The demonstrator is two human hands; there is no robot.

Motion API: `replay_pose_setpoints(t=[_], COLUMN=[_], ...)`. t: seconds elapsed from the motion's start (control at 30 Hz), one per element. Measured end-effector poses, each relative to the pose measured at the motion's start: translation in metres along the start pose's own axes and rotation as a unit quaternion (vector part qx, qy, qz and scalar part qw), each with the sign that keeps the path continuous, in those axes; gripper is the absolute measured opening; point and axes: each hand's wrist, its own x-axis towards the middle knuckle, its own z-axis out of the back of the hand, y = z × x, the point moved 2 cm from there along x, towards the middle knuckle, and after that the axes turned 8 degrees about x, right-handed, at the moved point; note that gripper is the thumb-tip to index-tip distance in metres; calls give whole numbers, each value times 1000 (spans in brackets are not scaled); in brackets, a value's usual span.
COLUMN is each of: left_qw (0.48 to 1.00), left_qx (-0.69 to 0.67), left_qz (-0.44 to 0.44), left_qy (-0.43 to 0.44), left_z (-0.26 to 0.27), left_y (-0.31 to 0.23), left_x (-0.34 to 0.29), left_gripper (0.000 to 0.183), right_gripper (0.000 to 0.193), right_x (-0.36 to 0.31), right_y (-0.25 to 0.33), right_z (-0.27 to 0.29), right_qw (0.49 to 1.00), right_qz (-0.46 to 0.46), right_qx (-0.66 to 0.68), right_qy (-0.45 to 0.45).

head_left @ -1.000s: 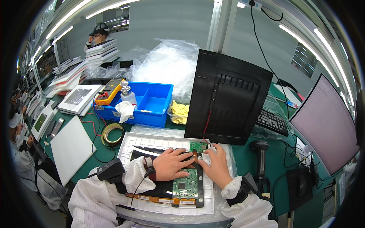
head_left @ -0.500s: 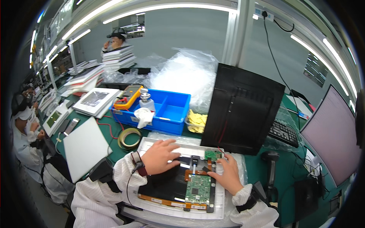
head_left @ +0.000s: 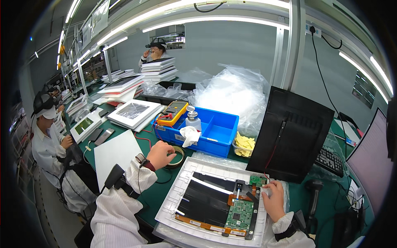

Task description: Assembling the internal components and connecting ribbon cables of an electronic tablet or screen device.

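Left hand (head_left: 160, 156) held raised by the tape roll (head_left: 182, 155), fingers loosely bent, thumb apart; nothing seen gripped, contact with the roll cannot be told. Right hand (head_left: 273, 201) placed at the right edge of the white frame (head_left: 170, 206), fingers half spread near the small green board (head_left: 257, 180); the frame is perhaps steadied by it, whether the thin red wire (head_left: 271, 157) is pinched cannot be told.

Frame laid flat before the person, black panel (head_left: 202, 200) and larger green board (head_left: 240, 215) exposed within; clear plastic sheet (head_left: 178, 234) spread beneath, probably against scratches. Black cover (head_left: 295, 136) stood tilted behind, likely kept close because the wire runs between it and the small board.

Farther out, blue bin (head_left: 221, 146) loaded with 1 bottle (head_left: 193, 120) and 1 yellow multimeter (head_left: 174, 112), presumably kept within reach
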Motion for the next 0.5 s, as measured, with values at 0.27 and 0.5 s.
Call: replay_pose_setpoints(t=[0.27,0.5], left_qw=[971,955], left_qx=[211,221], left_qz=[111,190], left_qy=[-24,51], left_z=[-16,-30], left_y=[30,54], left_x=[9,2], left_gripper=[14,17], right_gripper=[21,20], right_x=[-1,1], right_y=[-1,-2], right_z=[1,0], right_qw=[1000,1000], right_qz=[6,10], right_qx=[5,7], right_qy=[-2,7])
